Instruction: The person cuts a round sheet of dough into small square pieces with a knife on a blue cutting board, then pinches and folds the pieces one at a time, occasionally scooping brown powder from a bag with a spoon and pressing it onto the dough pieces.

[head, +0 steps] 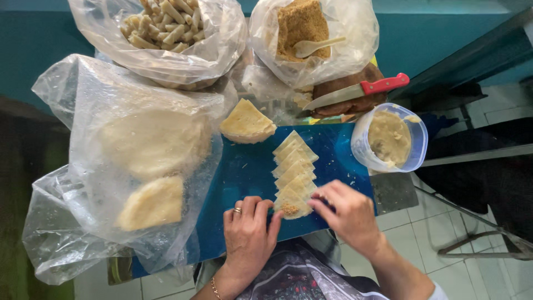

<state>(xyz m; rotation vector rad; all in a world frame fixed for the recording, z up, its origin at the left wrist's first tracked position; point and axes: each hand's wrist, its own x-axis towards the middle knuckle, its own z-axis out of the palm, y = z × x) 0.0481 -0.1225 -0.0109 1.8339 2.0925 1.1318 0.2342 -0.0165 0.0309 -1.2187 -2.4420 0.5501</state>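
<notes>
We rest both hands at the near edge of the blue board (244, 172). The left hand (248, 233) pinches the near-left corner of the nearest wrapper (291, 203); the right hand (347, 214) grips its right edge with the fingertips. This wrapper lies at the near end of an overlapping row of wrappers (294, 164) and carries a small heap of brown filling (288, 209).

Likely faults from here:
- Filling spills if we lift one edge unevenly.
- The thin sheet tears if both hands pull apart.
- The next wrapper in the row, which touches this one, may drag along.
- The tub of paste (390, 139) overhangs the board's right edge and could tip if knocked.

The board sits on a narrow surface against a teal wall (438, 39). To the left lies a clear bag of flat rounds (144, 150); at the far side stand a bag of rolled pieces (161, 28), a bag of crumbs (302, 25) with a spoon, and a red-handled knife (358, 90). White floor tiles (444, 222) show at the near right.
</notes>
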